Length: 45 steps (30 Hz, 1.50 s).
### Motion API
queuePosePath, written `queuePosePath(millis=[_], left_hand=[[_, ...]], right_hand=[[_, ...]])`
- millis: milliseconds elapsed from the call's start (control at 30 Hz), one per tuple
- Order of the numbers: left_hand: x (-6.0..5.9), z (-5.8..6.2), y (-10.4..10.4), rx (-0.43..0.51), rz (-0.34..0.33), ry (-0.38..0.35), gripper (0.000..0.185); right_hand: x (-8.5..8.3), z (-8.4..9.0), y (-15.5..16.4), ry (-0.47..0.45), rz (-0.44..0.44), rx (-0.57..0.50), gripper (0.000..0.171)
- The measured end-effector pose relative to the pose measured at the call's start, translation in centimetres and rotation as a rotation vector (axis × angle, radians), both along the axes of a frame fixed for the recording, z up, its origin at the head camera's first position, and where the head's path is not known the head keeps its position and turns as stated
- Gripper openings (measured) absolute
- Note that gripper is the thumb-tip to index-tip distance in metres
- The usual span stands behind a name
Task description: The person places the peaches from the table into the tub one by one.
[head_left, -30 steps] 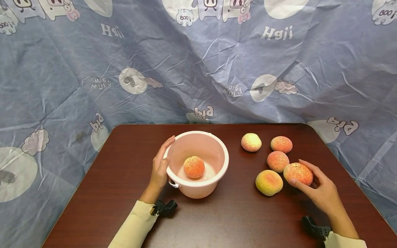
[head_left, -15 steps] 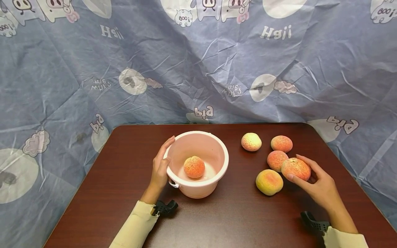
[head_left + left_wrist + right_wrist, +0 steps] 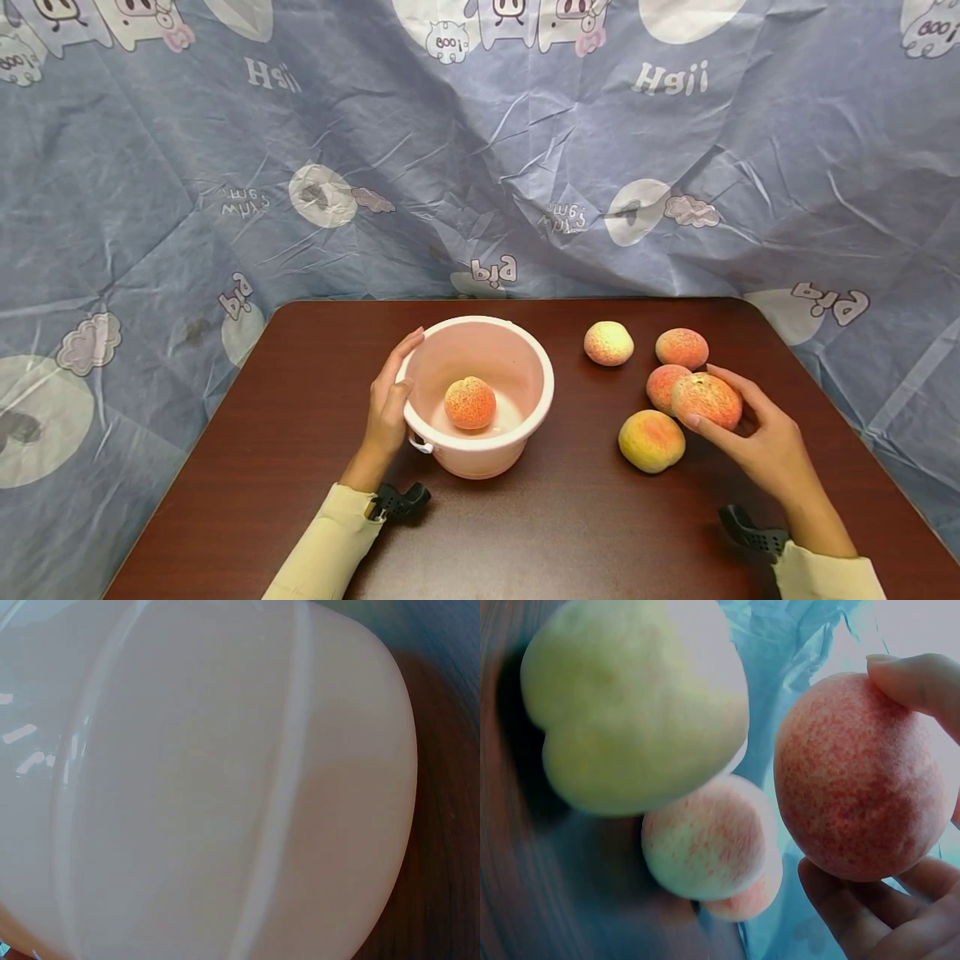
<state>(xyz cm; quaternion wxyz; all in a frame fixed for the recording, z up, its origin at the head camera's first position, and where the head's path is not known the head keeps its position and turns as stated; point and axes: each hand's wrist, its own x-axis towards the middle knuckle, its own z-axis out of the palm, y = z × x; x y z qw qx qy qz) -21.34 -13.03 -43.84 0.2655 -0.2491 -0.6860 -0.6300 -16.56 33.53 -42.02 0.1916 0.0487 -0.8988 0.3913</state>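
A pale pink bucket (image 3: 480, 461) stands upright on the table, with one orange-red peach (image 3: 470, 403) lying inside. My left hand (image 3: 386, 414) grips the bucket's left rim, thumb at the edge and fingers along the outside. In the left wrist view the bucket wall (image 3: 187, 780) fills most of the frame. My right hand (image 3: 772, 450) holds a red-speckled peach (image 3: 708, 402) between thumb and fingers. The right wrist view shows this held peach (image 3: 859, 780) apart from the tabletop. It partly covers another peach (image 3: 664, 387) in the head view.
A yellow-green peach (image 3: 651, 442) lies near the right hand. Farther back are a red peach (image 3: 681, 348) and a pale yellow one (image 3: 608, 343). A blue printed cloth (image 3: 480, 167) hangs behind the dark brown table (image 3: 525, 533).
My right hand has lifted the held peach and moved it a little left and away from me, covering more of the peach behind it. The left hand and bucket stay put.
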Motion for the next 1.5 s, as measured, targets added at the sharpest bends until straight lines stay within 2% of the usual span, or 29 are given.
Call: queuePosePath(millis=[100,267,567,667,900,1033,1133,1333,1500], left_hand=[[0.3,0.5,0.1,0.002,-0.008,0.003,0.062],[1.3,2.2,0.4,0.002,-0.012,-0.011,0.059],[2.2,3.4,0.5,-0.023,0.012,-0.026,0.058],[2.2,3.3,0.4,-0.016,0.005,-0.023,0.058],[2.1,3.0,0.5,-0.017,0.001,-0.016,0.058],[2.1,3.0,0.6,-0.011,0.000,-0.009,0.058],[1.6,2.4,0.5,-0.003,-0.004,-0.001,0.058],[0.2,0.3,0.1,-0.006,0.016,0.012,0.060],[-0.1,-0.1,0.0,-0.009,0.028,0.021,0.061]], right_hand=[[0.0,0.4,-0.7,0.014,0.035,-0.035,0.073],[-0.1,1.3,-1.8,0.028,0.088,-0.091,0.073],[-0.3,3.0,-3.4,0.022,0.086,-0.067,0.072],[-0.5,3.4,-3.9,0.028,0.095,-0.067,0.073],[-0.9,4.4,-4.7,0.024,0.229,-0.185,0.075],[-1.2,4.9,-5.0,0.023,0.270,-0.218,0.075],[-1.3,5.1,-5.3,0.031,0.271,-0.206,0.074],[-1.5,5.4,-5.7,0.041,0.290,-0.210,0.074],[-1.6,5.8,-6.3,0.045,0.332,-0.237,0.075]])
